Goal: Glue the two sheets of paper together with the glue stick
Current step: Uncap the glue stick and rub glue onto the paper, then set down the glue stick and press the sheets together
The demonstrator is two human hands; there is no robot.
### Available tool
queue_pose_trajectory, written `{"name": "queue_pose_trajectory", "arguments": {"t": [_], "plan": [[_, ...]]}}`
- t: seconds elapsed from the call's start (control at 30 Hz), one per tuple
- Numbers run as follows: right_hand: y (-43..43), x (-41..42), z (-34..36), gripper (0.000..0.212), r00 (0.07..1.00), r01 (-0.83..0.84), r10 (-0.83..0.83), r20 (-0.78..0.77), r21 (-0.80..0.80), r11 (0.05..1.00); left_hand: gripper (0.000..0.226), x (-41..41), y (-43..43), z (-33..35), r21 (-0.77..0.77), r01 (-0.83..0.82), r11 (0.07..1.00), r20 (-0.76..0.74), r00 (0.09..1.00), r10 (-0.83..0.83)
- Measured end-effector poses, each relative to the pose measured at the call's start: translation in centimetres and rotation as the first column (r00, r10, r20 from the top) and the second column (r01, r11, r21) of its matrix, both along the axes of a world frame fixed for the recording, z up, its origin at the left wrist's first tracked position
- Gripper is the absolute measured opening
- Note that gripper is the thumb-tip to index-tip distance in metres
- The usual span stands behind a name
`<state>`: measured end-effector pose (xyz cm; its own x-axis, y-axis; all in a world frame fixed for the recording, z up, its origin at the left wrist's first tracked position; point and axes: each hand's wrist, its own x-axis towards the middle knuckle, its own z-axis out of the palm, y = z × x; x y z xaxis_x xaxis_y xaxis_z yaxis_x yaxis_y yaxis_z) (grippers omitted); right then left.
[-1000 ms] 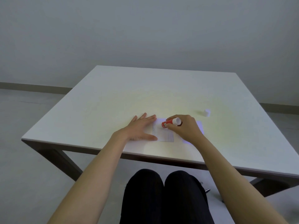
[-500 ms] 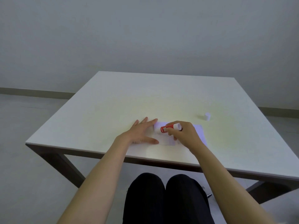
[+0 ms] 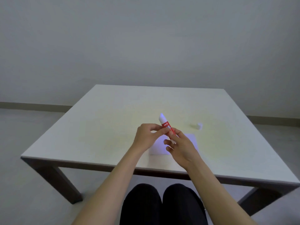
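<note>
A red glue stick (image 3: pixel 167 127) with its white tip pointing up and away is held in the air above the table. My left hand (image 3: pixel 146 138) pinches its red body from the left. My right hand (image 3: pixel 179 147) grips its lower end from the right. Below the hands, white paper (image 3: pixel 191 138) lies flat near the table's front edge; both hands hide much of it, so I cannot tell the two sheets apart.
The glue stick's small white cap (image 3: pixel 199 126) stands on the white table (image 3: pixel 97 127) to the right of the hands. The table's front edge runs just under my forearms, with my dark-trousered knees below.
Both hands have lifted off the paper. The glue stick went from lying low across the sheet to raised and tip-up, and my left hand now holds it too.
</note>
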<state>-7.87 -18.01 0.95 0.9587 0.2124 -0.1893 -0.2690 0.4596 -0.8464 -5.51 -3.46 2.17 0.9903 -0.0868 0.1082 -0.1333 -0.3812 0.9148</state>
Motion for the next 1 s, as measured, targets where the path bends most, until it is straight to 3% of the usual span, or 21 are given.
{"name": "queue_pose_trajectory", "arguments": {"t": [0.13, 0.23, 0.33, 0.5, 0.6, 0.73, 1.0], "plan": [[0.5, -0.3, 0.0, 0.025, 0.994, 0.054, -0.037, 0.106, -0.158, 0.986, 0.018, 0.0, -0.8, 0.1, -0.076, -0.131, 0.988, -0.036, 0.991, 0.129], [0.1, -0.5, -0.1, 0.037, 0.985, 0.026, 0.038, 0.167, -0.368, 0.930, 0.019, 0.8, -0.1, 0.7, -0.070, -0.214, 0.974, -0.037, 0.977, 0.212], [-0.1, -0.7, -0.5, 0.045, 0.977, 0.050, 0.077, 0.200, -0.560, 0.827, 0.021, 2.9, 1.7, 2.0, 0.064, -0.345, 0.937, 0.030, 0.939, 0.343], [-0.5, -0.9, -1.0, 0.033, 0.952, 0.108, 0.140, 0.272, -0.729, 0.676, 0.018, 5.9, 4.0, 2.9, 0.230, -0.406, 0.884, 0.070, 0.913, 0.401], [-0.3, -1.0, -1.5, 0.029, 0.932, 0.151, 0.187, 0.311, -0.802, 0.579, 0.034, 6.7, 4.3, 2.2, 0.303, -0.423, 0.854, 0.063, 0.903, 0.425], [0.0, -1.2, -1.9, 0.027, 0.900, 0.187, 0.273, 0.341, -0.866, 0.463, 0.036, 7.1, 4.2, 1.5, 0.316, -0.422, 0.850, 0.040, 0.901, 0.432], [0.3, -1.0, -2.7, 0.023, 0.891, 0.185, 0.297, 0.344, -0.872, 0.454, 0.025, 7.3, 3.9, 0.2, 0.311, -0.417, 0.854, 0.001, 0.899, 0.439]]}}
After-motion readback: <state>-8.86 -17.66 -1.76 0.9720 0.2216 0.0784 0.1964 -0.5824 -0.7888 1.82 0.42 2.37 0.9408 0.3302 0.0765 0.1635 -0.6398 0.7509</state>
